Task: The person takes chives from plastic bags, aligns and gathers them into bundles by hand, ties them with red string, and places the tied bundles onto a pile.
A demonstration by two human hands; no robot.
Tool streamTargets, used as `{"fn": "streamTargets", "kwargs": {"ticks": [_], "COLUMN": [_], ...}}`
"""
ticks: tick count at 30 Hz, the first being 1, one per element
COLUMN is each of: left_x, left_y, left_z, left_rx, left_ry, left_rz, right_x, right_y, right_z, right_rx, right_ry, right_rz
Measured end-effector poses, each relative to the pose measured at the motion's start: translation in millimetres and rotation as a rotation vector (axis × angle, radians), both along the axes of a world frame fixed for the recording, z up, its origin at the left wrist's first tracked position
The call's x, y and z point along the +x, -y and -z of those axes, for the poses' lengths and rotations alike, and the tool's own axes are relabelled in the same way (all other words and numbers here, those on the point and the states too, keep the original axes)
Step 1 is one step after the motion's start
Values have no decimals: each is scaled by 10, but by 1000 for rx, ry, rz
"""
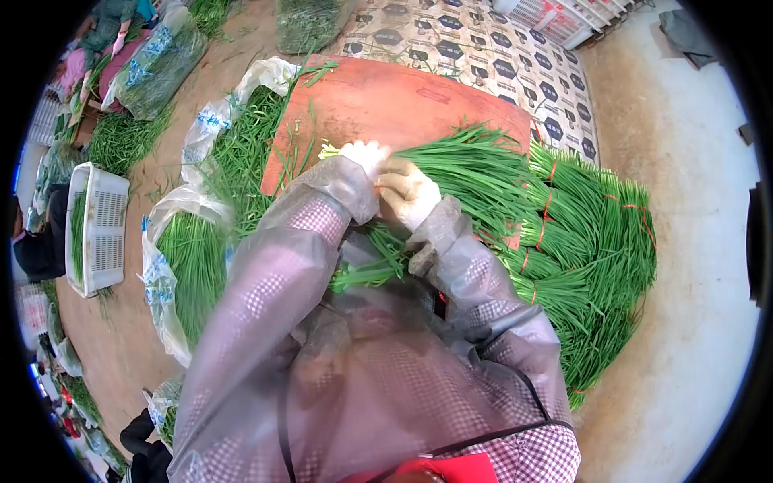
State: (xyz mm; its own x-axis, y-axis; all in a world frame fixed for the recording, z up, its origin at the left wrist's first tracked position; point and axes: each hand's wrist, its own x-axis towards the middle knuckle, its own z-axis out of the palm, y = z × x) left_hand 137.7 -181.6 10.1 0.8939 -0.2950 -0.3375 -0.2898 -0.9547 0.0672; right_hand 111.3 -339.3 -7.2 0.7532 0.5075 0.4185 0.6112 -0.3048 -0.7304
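A bunch of garlic chives [467, 169] lies over the red board [386, 88], its pale cut ends poking out on the left. My gloved left hand [364, 156] is closed around the bunch near those ends. Just beside it, my gloved right hand [409, 193] has its fingers bent together, with a bit of an orange band [378, 189] showing at the fingertips. How far the band goes round the stems is hidden. Loose chives [370, 274] hang over my lap below the hands.
Tied chive bundles [592, 233] with orange bands are stacked at my right. Open plastic bags of loose chives [193, 258] stand at my left. Farther left are a white crate [105, 229] and other people. A patterned sheet [483, 56] lies beyond the board.
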Motion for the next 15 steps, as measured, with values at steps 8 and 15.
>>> {"fn": "streamTargets", "kwargs": {"ticks": [8, 15], "left_x": [135, 247], "left_y": [-137, -208], "left_z": [457, 1559], "left_rx": [-85, -362], "left_ry": [96, 467], "left_rz": [34, 12], "right_x": [71, 258], "right_y": [-218, -379], "right_z": [123, 58], "right_rx": [187, 565], "right_ry": [-590, -681], "right_rz": [66, 3]}}
